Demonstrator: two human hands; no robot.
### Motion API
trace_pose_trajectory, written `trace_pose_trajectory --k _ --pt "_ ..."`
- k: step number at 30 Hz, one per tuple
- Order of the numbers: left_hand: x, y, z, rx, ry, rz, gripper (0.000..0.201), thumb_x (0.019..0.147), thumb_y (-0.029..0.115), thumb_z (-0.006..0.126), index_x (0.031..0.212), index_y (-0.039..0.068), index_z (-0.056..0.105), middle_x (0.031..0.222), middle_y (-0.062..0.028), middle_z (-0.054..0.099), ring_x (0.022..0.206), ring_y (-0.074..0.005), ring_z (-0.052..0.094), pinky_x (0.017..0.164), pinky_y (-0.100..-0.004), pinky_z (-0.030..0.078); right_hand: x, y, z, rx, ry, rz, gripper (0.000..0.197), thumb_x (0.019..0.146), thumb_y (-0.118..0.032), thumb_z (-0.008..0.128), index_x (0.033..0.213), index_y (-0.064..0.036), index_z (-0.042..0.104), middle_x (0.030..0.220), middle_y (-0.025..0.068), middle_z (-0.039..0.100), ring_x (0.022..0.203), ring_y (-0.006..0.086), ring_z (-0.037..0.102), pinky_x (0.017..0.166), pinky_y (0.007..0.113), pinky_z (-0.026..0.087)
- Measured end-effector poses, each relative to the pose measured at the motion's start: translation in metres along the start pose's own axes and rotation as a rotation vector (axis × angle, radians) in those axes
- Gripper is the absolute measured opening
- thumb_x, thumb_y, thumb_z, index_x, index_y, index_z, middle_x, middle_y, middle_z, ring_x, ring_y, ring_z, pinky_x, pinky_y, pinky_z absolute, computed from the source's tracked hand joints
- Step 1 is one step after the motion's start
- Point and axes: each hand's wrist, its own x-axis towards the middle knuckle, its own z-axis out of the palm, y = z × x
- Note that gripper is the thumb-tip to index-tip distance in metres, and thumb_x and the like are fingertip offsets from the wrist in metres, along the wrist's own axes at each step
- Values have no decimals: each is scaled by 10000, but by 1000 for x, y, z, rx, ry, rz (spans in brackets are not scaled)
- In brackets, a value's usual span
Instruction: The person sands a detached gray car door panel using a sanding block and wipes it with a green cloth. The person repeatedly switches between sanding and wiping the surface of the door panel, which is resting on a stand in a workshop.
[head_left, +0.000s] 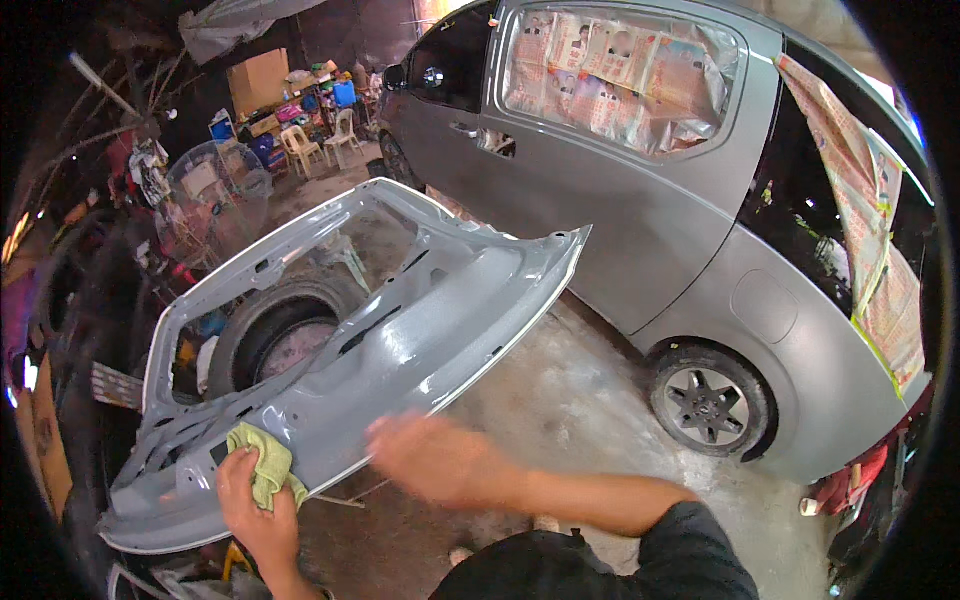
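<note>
A grey vehicle tailgate (330,390) lies tilted in front of me, its large window opening toward the far left. My left hand (255,500) grips a yellow-green cloth (263,462) against the tailgate's near edge, toward its left end. Further right along that same edge, my right hand (430,460) is smeared by motion. I cannot make out its fingers, whether it holds anything, or whether it touches the panel.
To the right stands a grey van (600,230), its side window (620,75) covered with printed paper and plastic. A tyre (235,335) shows through the tailgate's opening. A round fan (215,190) and plastic chairs (300,147) stand farther back on the concrete floor (570,400).
</note>
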Motion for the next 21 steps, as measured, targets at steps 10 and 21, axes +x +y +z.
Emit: trace_pose_trajectory --k 10,21 --pt "1 4 4 -22 14 24 488 713 18 626 1200 20 645 1242 -219 635 1145 -433 610 1019 -483 472 -25 40 -20 -471 -33 240 538 888 -89 593 1412 21 538 1497 231 529 1392 355 517 1206 504 373" --pt "4 2 0 -33 -14 10 459 705 31 643 1164 19 658 1220 -201 647 1113 -430 622 975 -487 496 -84 143 -108 -618 -13 411 627 821 52 612 1438 -39 550 1524 207 517 1464 333 450 1217 529 345"
